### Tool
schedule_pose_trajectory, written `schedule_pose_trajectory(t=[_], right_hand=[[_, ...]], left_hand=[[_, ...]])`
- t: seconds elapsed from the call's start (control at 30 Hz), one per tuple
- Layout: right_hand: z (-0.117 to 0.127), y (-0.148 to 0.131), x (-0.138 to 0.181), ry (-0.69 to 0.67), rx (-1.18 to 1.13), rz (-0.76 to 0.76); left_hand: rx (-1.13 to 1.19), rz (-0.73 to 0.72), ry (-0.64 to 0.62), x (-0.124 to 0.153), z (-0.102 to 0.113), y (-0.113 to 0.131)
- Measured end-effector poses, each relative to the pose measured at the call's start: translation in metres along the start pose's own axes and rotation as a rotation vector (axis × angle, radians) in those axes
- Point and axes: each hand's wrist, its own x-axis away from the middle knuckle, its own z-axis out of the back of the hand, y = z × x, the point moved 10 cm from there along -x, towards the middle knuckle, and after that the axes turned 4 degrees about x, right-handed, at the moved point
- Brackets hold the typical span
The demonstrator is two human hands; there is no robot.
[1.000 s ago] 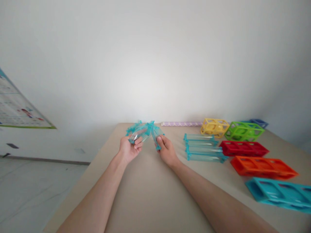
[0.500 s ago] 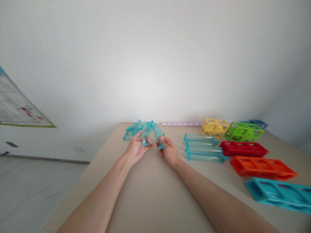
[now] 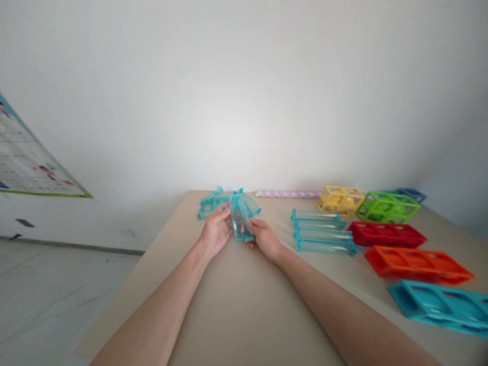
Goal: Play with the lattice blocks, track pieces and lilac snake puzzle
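Note:
My left hand (image 3: pixel 216 231) is curled around a clear tube with teal ends (image 3: pixel 237 223), its fingers partly behind the plastic. Between thumb and fingers, my right hand (image 3: pixel 266 240) pinches the lower end of a second clear teal tube (image 3: pixel 248 231). The two tubes are held close together, nearly upright; whether they touch is hard to tell. Just behind the hands lies a loose pile of similar teal pieces (image 3: pixel 208 206), and one more tube (image 3: pixel 250 204) slants out of it to the right. Several matching tubes (image 3: pixel 320 235) lie side by side to the right of my right hand.
Lattice blocks line the right side: yellow (image 3: pixel 340 201), green (image 3: pixel 389 207), red (image 3: pixel 388 234), orange (image 3: pixel 419 265), turquoise (image 3: pixel 442 306) and a blue one (image 3: pixel 412 194) at the back. A purple patterned strip (image 3: pixel 287 194) lies along the wall. The table's left edge borders the floor.
The tube in my left hand has moved right, up against the one in my right hand. Both tubes now sit slightly lower. A slanting tube shows behind them on the pile.

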Motion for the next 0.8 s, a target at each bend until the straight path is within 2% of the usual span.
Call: schedule_pose_trajectory(t=[0.1, 0.27, 0.4, 0.5, 0.67, 0.8], right_hand=[[-0.003, -0.002, 0.001, -0.027, 0.041, 0.004], [-0.004, -0.008, 0.005, -0.006, 0.121, 0.039], [-0.002, -0.012, 0.009, 0.051, 0.173, 0.079], [0.0, -0.022, 0.015, 0.08, 0.191, 0.124], [-0.012, -0.044, 0.027, -0.01, 0.342, 0.266], [-0.014, -0.042, 0.026, -0.03, 0.399, 0.269]], left_hand=[[-0.043, -0.047, 0.006, 0.001, -0.005, 0.003], [-0.075, -0.155, 0.131, 0.0, 0.004, 0.008], [-0.128, -0.193, 0.115, -0.001, 0.003, 0.01], [-0.244, -0.302, 0.116, 0.002, 0.003, 0.02], [-0.437, -0.414, 0.129, 0.007, 0.002, 0.031], [-0.506, -0.428, 0.16, 0.008, 0.005, 0.032]])
